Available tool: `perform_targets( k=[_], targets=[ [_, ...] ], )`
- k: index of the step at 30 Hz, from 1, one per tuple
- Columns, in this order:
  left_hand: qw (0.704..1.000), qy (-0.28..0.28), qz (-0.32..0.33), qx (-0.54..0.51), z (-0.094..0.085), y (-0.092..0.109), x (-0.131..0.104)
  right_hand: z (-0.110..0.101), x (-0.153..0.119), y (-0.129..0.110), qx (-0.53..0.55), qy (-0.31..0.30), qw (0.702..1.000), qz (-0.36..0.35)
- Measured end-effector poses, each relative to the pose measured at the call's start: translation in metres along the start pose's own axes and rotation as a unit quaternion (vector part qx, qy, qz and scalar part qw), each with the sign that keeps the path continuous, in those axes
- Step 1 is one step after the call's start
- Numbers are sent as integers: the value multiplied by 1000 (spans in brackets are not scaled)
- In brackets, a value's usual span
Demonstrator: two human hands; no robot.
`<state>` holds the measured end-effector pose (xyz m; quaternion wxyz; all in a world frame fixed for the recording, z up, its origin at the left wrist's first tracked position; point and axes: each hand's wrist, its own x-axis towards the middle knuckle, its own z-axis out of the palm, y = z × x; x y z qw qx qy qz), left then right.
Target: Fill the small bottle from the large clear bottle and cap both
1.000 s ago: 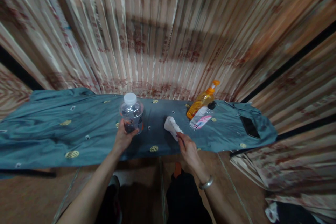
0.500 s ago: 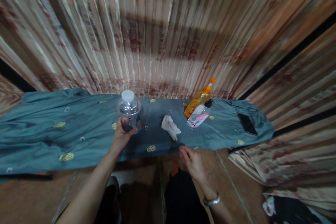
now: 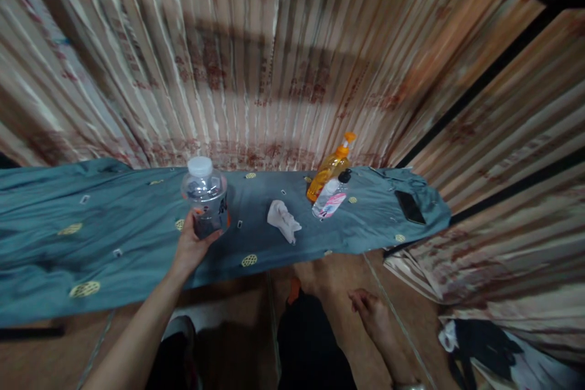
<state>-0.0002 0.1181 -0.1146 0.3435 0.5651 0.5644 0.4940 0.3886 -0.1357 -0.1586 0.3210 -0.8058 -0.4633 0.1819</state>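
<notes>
My left hand (image 3: pixel 194 248) is wrapped round the lower part of a clear plastic bottle (image 3: pixel 208 198) with a white cap, upright over the teal cloth. My right hand (image 3: pixel 369 311) hangs below the front edge of the cloth, its fingers curled together; whether anything small is between them cannot be made out. A crumpled white tissue (image 3: pixel 283 220) lies on the cloth to the right of the clear bottle. Farther right stand an orange pump bottle (image 3: pixel 326 175) and, touching or just before it, a clear bottle with a pink label and black top (image 3: pixel 331 197).
A black phone (image 3: pixel 410 207) lies near the right end of the cloth-covered surface (image 3: pixel 150 213). Behind hangs a pleated curtain (image 3: pixel 237 61), with black bars at the right. Dark and pale fabric (image 3: pixel 487 347) is heaped on the floor at the lower right.
My right hand has moved down and right, away from the cloth's front edge. The view has shifted, so the objects appear farther left; my left hand still holds the clear bottle.
</notes>
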Motion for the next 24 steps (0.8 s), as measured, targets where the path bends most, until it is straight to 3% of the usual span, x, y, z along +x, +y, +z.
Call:
perform_targets(
  k=[6,10,13,17,19,24],
  targets=[
    [999,-15,-3,-39,-2,-1,-3,-20,2,34,-30,40,999,22],
    [998,33,-39,-41,-11,-1,-6,-51,20,58,-71,80,993,41],
    [993,98,-41,-55,-24,4,-9,-80,42,71,-107,122,985,56],
    [990,121,-20,-65,-40,15,-11,-119,79,75,-176,118,974,77],
    [989,132,-45,-41,-45,22,-12,-136,99,73,-197,115,969,91],
    [994,83,-53,46,-52,38,-20,-167,157,70,-266,153,941,145]
  ],
)
